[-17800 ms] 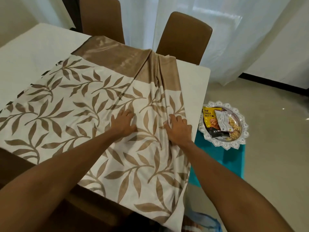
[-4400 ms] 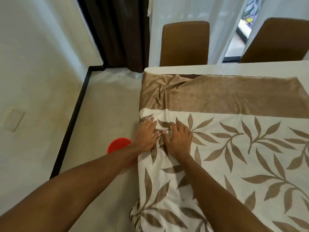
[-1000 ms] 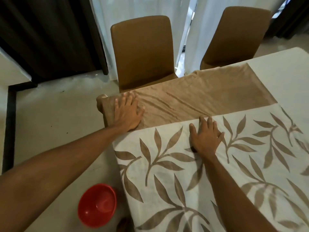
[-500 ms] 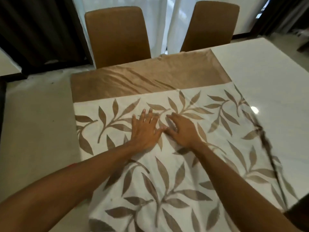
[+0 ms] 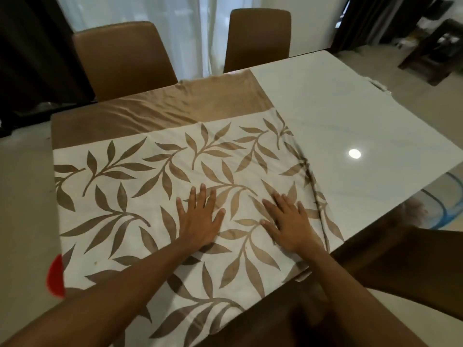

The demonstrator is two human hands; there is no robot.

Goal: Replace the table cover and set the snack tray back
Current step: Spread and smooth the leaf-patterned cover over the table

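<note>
The table cover (image 5: pixel 140 186), white with brown leaves and a plain brown band at its far end, lies spread over the left part of the white table (image 5: pixel 350 116). My left hand (image 5: pixel 199 219) lies flat on the cover with fingers spread. My right hand (image 5: pixel 288 221) presses flat on it a little to the right, near the cover's wrinkled right edge (image 5: pixel 310 179). The snack tray is out of view.
Two brown chairs (image 5: pixel 122 58) (image 5: pixel 258 38) stand behind the table in front of white curtains. A red bowl (image 5: pixel 55 276) sits on the floor at the left, half hidden by the cover. A brown chair (image 5: pixel 400 259) is at the near right, with blue plastic (image 5: pixel 448 211) beyond it.
My hands have slid apart across the cover, the right one toward its right edge. The camera has swung right, showing more bare table.
</note>
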